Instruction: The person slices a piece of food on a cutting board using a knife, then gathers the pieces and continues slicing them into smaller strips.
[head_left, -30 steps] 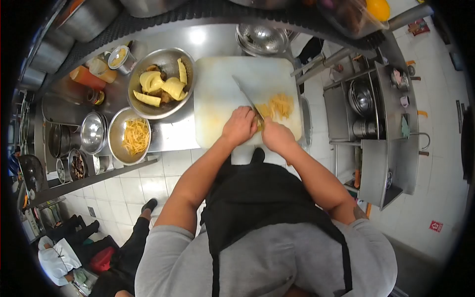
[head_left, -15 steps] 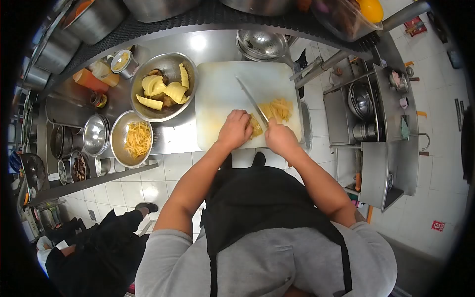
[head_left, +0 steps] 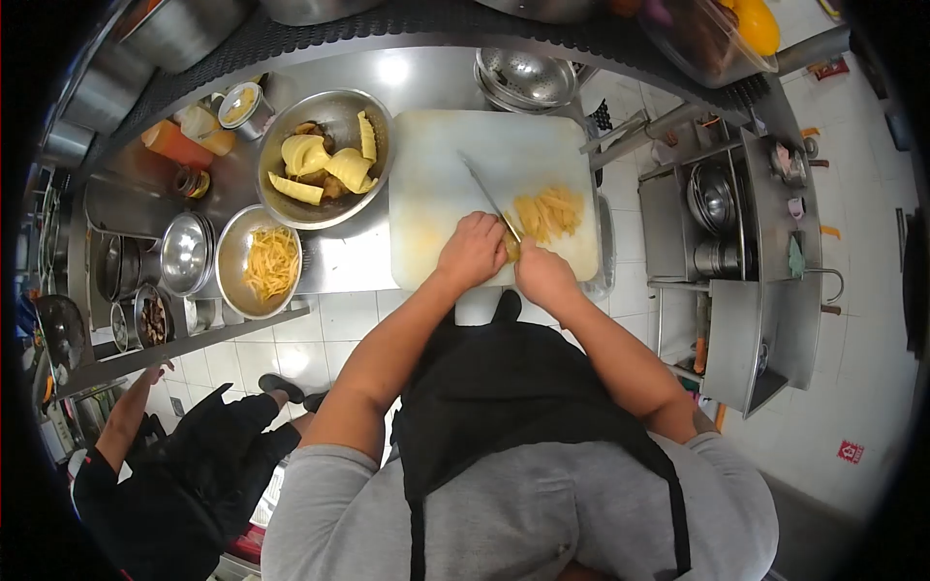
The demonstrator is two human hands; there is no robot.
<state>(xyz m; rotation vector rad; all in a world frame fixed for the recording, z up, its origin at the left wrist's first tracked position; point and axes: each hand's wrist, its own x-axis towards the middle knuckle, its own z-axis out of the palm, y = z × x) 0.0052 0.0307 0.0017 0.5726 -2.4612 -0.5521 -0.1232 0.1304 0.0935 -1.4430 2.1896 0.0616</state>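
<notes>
A white cutting board (head_left: 426, 194) lies on the steel counter. My right hand (head_left: 545, 274) is wrapped round the handle of a kitchen knife (head_left: 484, 186), whose blade points away toward the far left. Close beside the blade, my left hand (head_left: 473, 250) has its fingers curled down on a yellow piece of what looks like bamboo shoot (head_left: 511, 250), mostly hidden by both hands. Right of the knife is a loose pile of cut yellow strips (head_left: 552, 211) on the board.
Left of the board stands a large steel bowl (head_left: 383, 184) with big curved yellow pieces. Nearer is a smaller bowl (head_left: 225, 266) of yellow strips, beside stacked bowls (head_left: 184, 254). Colanders (head_left: 528, 77) sit behind. A co-worker in black (head_left: 194, 484) is at lower left.
The knife has moved left against my left hand, and less of the yellow piece shows. More strips lie spread in the pile. The co-worker has shifted, with an arm now reaching toward the counter.
</notes>
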